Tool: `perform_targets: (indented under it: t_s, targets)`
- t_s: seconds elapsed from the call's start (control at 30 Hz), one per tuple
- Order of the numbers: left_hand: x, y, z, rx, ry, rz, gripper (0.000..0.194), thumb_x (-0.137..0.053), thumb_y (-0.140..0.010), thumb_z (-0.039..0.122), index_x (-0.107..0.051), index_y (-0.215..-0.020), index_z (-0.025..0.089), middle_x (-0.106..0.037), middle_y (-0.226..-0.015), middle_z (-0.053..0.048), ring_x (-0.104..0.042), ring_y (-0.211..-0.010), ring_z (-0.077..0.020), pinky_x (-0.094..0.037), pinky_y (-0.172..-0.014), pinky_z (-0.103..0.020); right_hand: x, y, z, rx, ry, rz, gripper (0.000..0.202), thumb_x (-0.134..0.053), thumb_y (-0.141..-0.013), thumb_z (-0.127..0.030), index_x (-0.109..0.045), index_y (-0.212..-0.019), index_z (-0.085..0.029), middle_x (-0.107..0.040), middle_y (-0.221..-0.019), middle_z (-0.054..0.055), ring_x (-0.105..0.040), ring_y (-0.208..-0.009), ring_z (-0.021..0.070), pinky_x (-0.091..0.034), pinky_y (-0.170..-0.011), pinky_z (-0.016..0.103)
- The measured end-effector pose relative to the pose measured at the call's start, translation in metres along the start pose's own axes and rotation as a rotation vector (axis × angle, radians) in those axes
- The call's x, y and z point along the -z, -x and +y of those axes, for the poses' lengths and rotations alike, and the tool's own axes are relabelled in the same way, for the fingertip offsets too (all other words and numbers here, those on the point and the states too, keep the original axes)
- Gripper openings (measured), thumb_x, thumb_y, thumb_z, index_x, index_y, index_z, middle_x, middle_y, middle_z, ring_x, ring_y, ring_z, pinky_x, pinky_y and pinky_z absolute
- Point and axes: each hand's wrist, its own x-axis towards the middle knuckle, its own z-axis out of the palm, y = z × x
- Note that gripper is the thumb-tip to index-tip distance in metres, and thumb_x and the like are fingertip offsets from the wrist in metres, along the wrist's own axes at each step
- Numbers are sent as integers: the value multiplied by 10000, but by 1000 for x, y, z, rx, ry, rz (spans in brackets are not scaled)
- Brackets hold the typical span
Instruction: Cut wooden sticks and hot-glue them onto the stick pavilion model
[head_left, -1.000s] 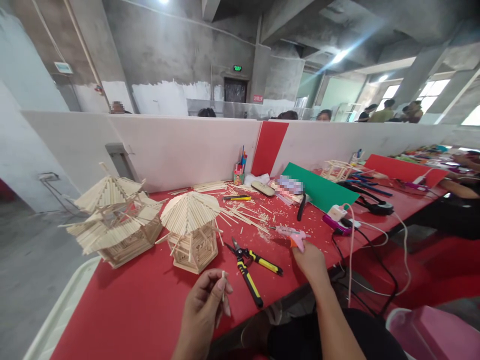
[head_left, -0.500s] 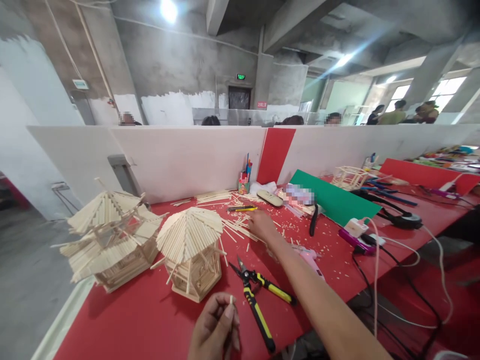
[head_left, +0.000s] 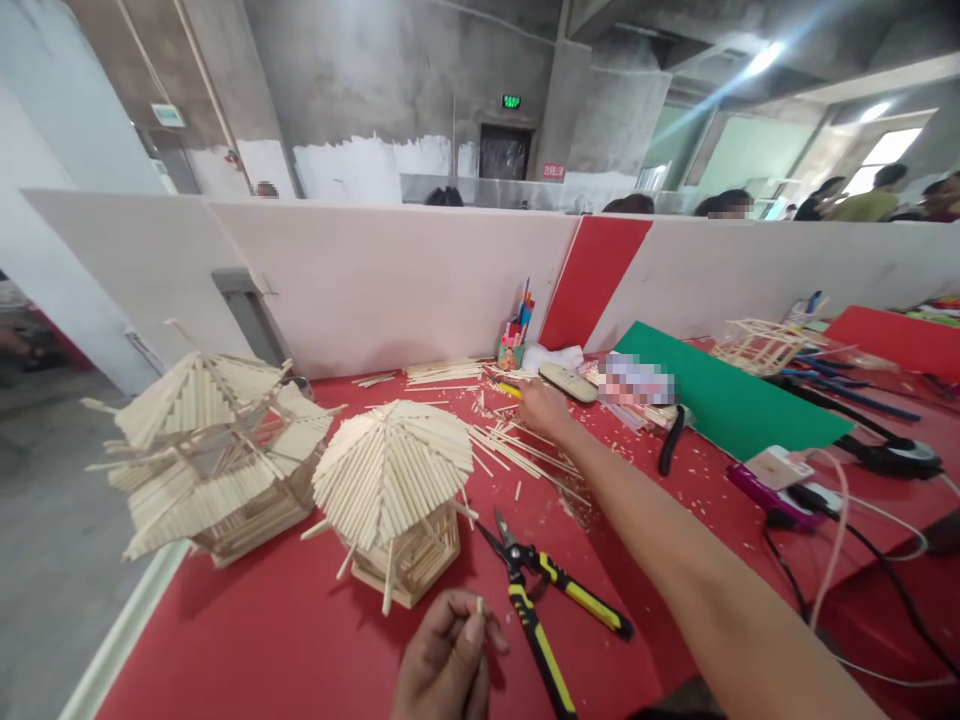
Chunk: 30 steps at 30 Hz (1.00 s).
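A single-roofed stick pavilion (head_left: 394, 480) stands upright on the red table (head_left: 277, 640). In front of this pavilion and slightly to its right, the person's left hand (head_left: 444, 660) pinches a short wooden stick (head_left: 479, 605) between thumb and fingers, its pale tip poking up above them. The right hand (head_left: 544, 408) is stretched out behind and to the right of the pavilion, its fingertips at the end of a yellow knife (head_left: 509, 388); whether they have closed on it, one cannot tell. Loose sticks (head_left: 517, 452) lie fanned out to the pavilion's right, under and beside that forearm. Just right of the pavilion rest the yellow-and-black shears (head_left: 516, 558), handles spread, blades pointing up toward its side. A larger two-tiered pavilion (head_left: 217, 495) stands to its left. Behind it and to the right are a pen cup (head_left: 511, 352) and a beige case (head_left: 568, 382); farther right, a green board (head_left: 720, 390) leans at a slant, with a purple power strip (head_left: 772, 500) nearer the table's front edge.
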Motion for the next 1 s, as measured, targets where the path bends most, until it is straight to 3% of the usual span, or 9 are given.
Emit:
perform_targets:
  t_s: [0.1,0.2,0.33,0.47,0.57,0.63,0.73,0.8,1.0]
  targets:
    - [-6,10,8,-73,-43,-11,338,-719,-690,471,-580,-757,171,-608,-616,20,-303,-305,18,-203,-332,-130,26,51,8,-10,-133,28,383,-357,-945,-433,-537,-1142,-158,-624,-1063,74,-599,-943,177,-490,-802,316]
    - [-10,19,13,-142,-87,16,323,-693,-719,468,-581,-755,166,-584,-603,36,-306,-326,19,-238,-358,-128,45,131,11,15,-252,29,549,-150,-960,-481,-599,-1010,-169,-674,-895,40,-629,-830,167,-494,-713,260]
    - [-9,32,16,-198,-167,5,326,-709,-696,465,-579,-753,172,-548,-585,56,-318,-342,6,-230,-355,-133,42,242,-2,35,-593,164,386,-413,-890,-489,-596,-1095,-218,-677,-1032,39,-635,-925,173,-507,-754,241]
    - [-7,47,21,-286,-280,2,329,-713,-687,463,-574,-737,169,-535,-599,52,-357,-390,-17,-269,-377,-142,26,311,-31,-22,-747,249,260,-541,-835,-454,-611,-907,-214,-668,-747,1,-628,-633,134,-504,-575,187]
    - [-7,59,26,-328,-321,17,344,-700,-691,481,-575,-736,164,-535,-599,47,-341,-396,-18,-261,-384,-147,19,332,-50,2,-708,312,178,-561,-839,-402,-563,-852,-225,-627,-644,-30,-592,-524,109,-475,-509,167]
    - [-7,67,27,-338,-328,26,349,-698,-690,486,-577,-730,161,-532,-592,45,-333,-398,-19,-250,-386,-150,20,337,-57,132,-657,369,127,-526,-868,-329,-556,-937,-226,-654,-730,-9,-627,-601,117,-498,-572,176]
    - [-5,75,27,-340,-335,22,337,-688,-710,475,-587,-716,153,-516,-572,42,-322,-403,-23,-239,-391,-155,26,337,-59,394,-518,459,309,-464,-891,-205,-504,-1197,-217,-666,-915,52,-648,-799,146,-521,-715,226]
    - [-4,79,25,-339,-327,14,330,-686,-718,467,-599,-712,149,-483,-543,50,-312,-408,-27,-234,-396,-156,32,336,-59,489,-434,485,403,-473,-884,-178,-458,-1285,-209,-655,-882,59,-635,-778,154,-522,-692,245]
    - [0,84,23,-304,-246,-26,313,-704,-704,463,-643,-733,158,-464,-541,52,-313,-438,-39,-239,-410,-155,43,336,-63,566,-313,528,461,-486,-856,-139,-462,-1311,-207,-627,-771,35,-588,-661,148,-481,-570,248]
